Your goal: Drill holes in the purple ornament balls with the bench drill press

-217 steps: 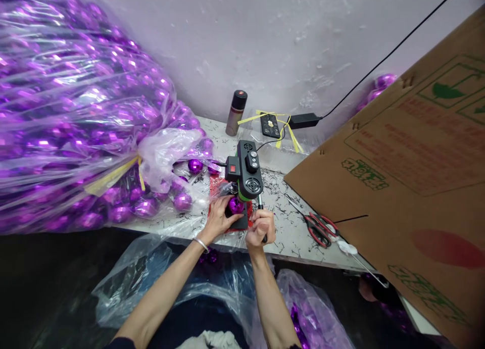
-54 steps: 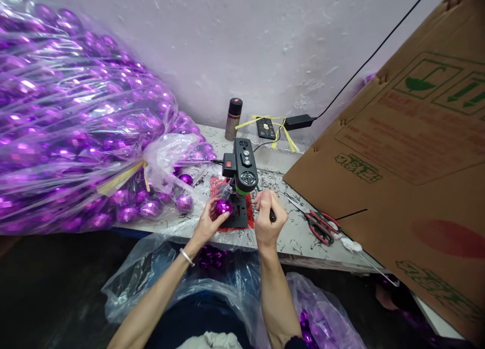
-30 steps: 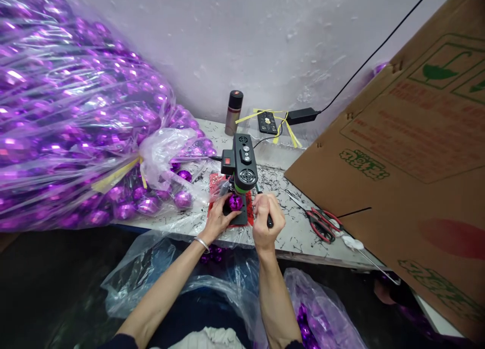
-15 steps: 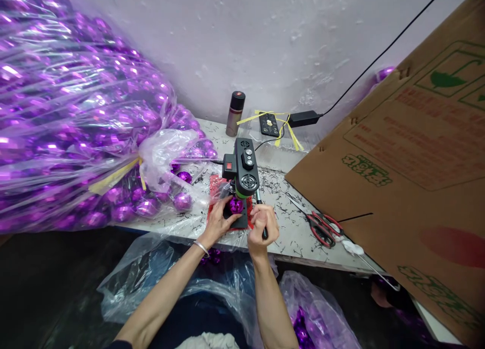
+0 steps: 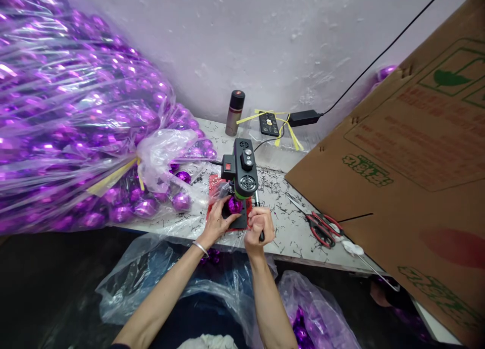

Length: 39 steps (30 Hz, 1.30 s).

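A shiny purple ball (image 5: 235, 205) sits under the head of a small black bench press (image 5: 246, 169), which has a green ring at its lower end. My left hand (image 5: 217, 220) curls around the ball from the left, thumb at its front and fingers behind, steadying it on the black base (image 5: 240, 221). My right hand (image 5: 260, 227) is closed in a fist around the press's lever handle (image 5: 261, 235), just right of the base. A red sheet (image 5: 212, 185) lies beneath the base.
A large clear bag of purple balls (image 5: 83, 121) fills the left. Red-handled scissors (image 5: 322, 228) lie right of the press, before a cardboard box (image 5: 409, 177). Behind stand a spray can (image 5: 235, 114) and a phone-like black item (image 5: 269, 123). Black scraps litter the table (image 5: 280, 187).
My right hand and the lever handle have shifted slightly left and toward me. My left hand stays on the ball, which remains under the press head.
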Motion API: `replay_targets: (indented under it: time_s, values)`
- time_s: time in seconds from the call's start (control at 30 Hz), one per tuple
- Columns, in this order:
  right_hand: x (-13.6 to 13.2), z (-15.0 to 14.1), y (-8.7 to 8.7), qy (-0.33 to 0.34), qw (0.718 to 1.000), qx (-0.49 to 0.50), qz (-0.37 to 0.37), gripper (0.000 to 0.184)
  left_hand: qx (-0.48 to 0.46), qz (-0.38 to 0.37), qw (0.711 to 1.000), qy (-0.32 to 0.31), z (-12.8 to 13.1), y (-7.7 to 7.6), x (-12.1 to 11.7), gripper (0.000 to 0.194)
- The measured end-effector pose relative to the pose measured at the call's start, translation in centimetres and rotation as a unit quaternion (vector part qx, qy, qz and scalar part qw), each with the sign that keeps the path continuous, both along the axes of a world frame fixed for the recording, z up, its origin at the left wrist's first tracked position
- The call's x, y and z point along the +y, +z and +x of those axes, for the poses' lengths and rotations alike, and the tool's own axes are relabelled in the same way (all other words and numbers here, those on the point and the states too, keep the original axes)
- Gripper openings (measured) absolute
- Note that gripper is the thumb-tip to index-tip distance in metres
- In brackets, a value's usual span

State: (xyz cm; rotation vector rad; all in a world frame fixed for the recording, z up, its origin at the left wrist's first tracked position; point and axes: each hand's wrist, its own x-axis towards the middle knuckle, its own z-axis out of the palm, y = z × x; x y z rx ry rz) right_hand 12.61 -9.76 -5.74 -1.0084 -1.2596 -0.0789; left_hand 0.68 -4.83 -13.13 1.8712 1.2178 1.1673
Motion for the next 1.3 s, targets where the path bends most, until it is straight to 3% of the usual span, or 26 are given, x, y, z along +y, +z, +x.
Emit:
replay_targets:
  time_s: [0.33,0.87,0.97,1.1,1.2,1.3]
  values:
    - [0.8,-0.2,-1.4,-0.005,0.999,0.007,0.036,0.036,-0.015,-0.01,1.0,-0.004,0.0,-0.2,0.1,0.054]
    - [0.8,0.1,-2.4,0.012,1.0,-0.006,0.026,0.038,-0.028,-0.006,1.0,-0.002,0.3,-0.4,0.4,0.056]
    - [0.8,0.0,-0.9,0.005,1.0,0.009,0.022,0.038,-0.027,0.001,1.0,-0.003,0.5,-0.3,0.7,0.055]
    - [0.9,0.1,4.0,0.009,0.998,0.052,-0.025,0.04,-0.021,0.006,1.0,-0.01,0.4,-0.3,0.6,0.056]
    - [0.7,0.2,6.7,0.022,0.996,0.062,-0.065,0.042,0.001,0.052,0.998,-0.024,-0.8,-0.7,-1.7,0.052]
    - [0.3,0.2,6.6,0.026,0.996,0.053,-0.066,0.042,0.063,0.129,0.988,-0.051,-3.3,-1.0,-5.2,0.061]
